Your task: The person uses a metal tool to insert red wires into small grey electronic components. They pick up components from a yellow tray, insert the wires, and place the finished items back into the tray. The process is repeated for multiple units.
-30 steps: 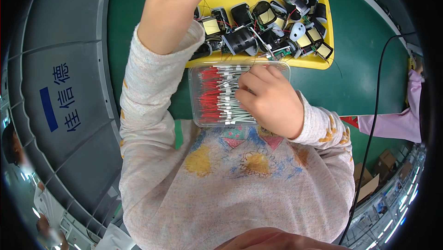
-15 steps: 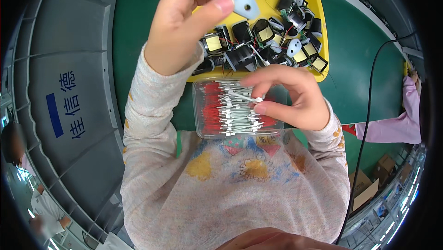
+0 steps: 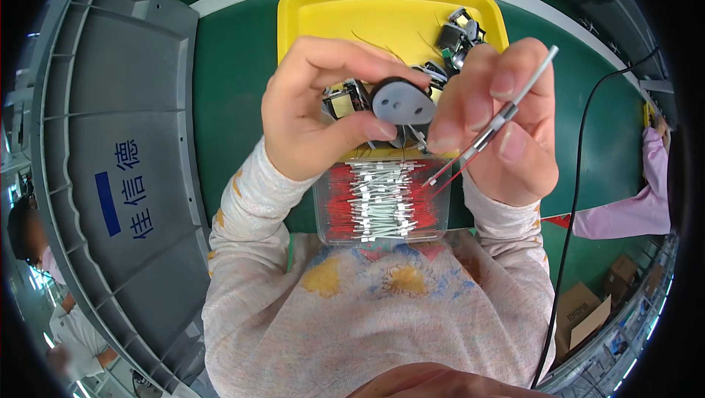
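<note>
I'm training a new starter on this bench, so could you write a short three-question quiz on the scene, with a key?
1. Which hand holds the black part with the grey, holed end?
2. True or false: the yellow tray lies closer to the person's body than the clear box.
3. What colour are the wires bunched inside the box: (a) blue, (b) red, (c) green?

Key:
1. The left hand; the right hand holds a thin rod.
2. False: the yellow tray lies beyond the clear box.
3. b
</note>
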The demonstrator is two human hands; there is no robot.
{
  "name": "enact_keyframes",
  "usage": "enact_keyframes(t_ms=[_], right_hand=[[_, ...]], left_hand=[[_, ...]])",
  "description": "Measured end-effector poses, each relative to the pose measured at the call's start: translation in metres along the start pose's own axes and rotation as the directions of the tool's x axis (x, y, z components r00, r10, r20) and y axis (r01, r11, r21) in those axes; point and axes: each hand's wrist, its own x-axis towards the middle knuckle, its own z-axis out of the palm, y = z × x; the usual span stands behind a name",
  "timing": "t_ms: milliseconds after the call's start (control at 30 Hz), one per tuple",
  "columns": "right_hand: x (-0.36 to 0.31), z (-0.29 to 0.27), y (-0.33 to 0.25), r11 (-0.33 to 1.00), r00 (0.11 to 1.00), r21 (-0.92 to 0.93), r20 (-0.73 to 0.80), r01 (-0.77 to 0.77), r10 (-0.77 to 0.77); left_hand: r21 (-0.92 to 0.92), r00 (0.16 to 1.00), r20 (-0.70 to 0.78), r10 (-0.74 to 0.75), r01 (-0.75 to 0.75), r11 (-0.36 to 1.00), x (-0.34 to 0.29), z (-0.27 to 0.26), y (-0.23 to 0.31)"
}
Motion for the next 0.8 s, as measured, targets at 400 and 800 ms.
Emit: enact_keyframes(t_ms=[400, 800], right_hand=[[0.006, -0.020, -0.007, 0.577, 0.819, -0.618, 0.213, 0.535, -0.532], [0.007, -0.022, -0.010, 0.510, 0.824, -0.664, 0.319, 0.547, -0.469]], left_hand=[[0.187, 0.989, -0.142, -0.052, 0.078, 0.979, -0.001, 0.000, 0.000], [0.432, 0.983, 0.045, 0.177, -0.178, 0.884, 0.003, -0.012, -0.007]])
